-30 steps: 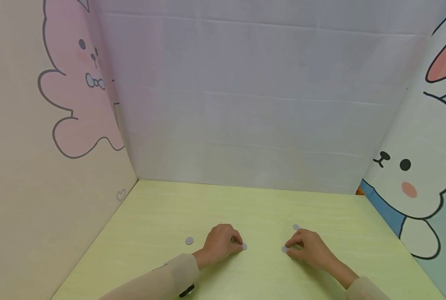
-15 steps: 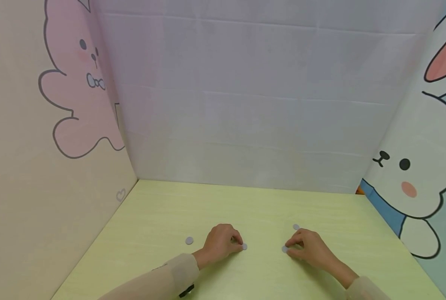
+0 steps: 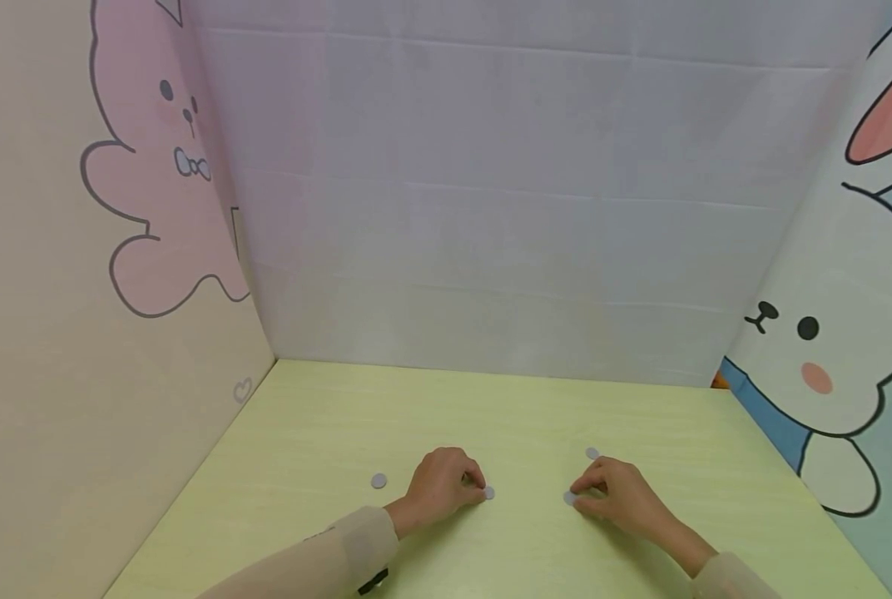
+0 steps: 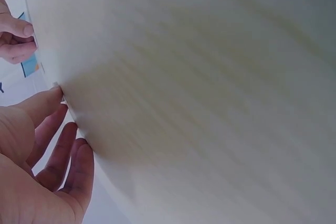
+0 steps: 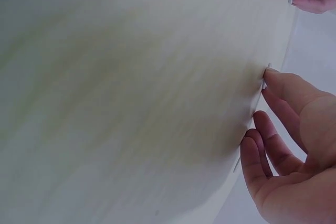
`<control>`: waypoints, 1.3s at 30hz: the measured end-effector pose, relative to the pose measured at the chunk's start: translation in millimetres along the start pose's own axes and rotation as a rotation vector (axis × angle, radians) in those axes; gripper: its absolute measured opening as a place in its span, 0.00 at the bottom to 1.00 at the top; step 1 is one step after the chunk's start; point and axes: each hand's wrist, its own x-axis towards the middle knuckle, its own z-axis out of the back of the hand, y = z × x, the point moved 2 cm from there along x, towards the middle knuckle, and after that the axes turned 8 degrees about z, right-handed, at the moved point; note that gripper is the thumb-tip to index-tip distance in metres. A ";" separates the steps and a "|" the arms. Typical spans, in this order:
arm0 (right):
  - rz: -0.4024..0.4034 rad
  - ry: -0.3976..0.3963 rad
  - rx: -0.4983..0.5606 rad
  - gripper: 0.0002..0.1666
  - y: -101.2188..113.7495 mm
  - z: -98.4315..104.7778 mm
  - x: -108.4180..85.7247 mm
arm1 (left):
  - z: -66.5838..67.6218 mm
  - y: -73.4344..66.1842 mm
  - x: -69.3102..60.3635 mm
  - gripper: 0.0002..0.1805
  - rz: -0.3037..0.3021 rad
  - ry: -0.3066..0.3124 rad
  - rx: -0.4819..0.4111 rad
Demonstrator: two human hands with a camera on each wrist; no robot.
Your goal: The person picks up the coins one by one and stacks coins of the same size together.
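Left of centre in the head view, my left hand (image 3: 442, 484) rests on the table and pinches the edge of a thin, round grey disc (image 3: 489, 492), coin-like in size. My right hand (image 3: 622, 497) holds a matching disc (image 3: 569, 497) by its edge between thumb and finger, lying flat on the table to the right. Behind the right hand's fingers lies another disc (image 3: 592, 453). A further disc (image 3: 379, 481) sits to the left of my left hand, apart from it. The wrist views show the right hand's disc (image 5: 266, 75) edge-on against the tabletop.
The pale yellow-green table (image 3: 431, 408) runs back to a creased, light fabric wall (image 3: 491, 208). A side panel with a pink cartoon animal (image 3: 161, 183) stands at left, and one with a white cartoon rabbit (image 3: 850, 333) at right.
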 end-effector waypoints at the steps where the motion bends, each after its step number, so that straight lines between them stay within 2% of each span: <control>1: -0.001 0.000 0.001 0.07 -0.1 0.0 -0.1 | 0.1 -0.1 0.0 0.05 0.001 0.002 -0.003; 14: 0.006 -0.007 0.001 0.07 -0.1 0.2 -0.8 | 1.0 -1.7 0.4 0.05 0.002 0.005 -0.009; 21: 0.006 -0.009 -0.007 0.07 -1.2 0.0 -1.3 | 2.5 -1.2 2.3 0.05 0.009 0.036 -0.015; 27: 0.003 -0.010 0.000 0.07 -1.9 -0.7 -0.7 | 2.3 -3.7 9.0 0.10 -0.006 0.023 0.064; 29: 0.005 -0.011 0.004 0.07 -2.1 -0.8 -0.6 | 0.6 -7.9 12.6 0.11 -0.018 0.017 0.085; 34: 0.013 -0.015 0.014 0.07 -3.3 -1.1 -0.6 | -4.1 -29.8 18.5 0.13 -0.035 0.033 0.124; 39: 0.011 -0.019 0.014 0.07 -3.8 -2.1 -0.1 | -18.0 -49.2 24.3 0.16 -0.057 0.047 0.155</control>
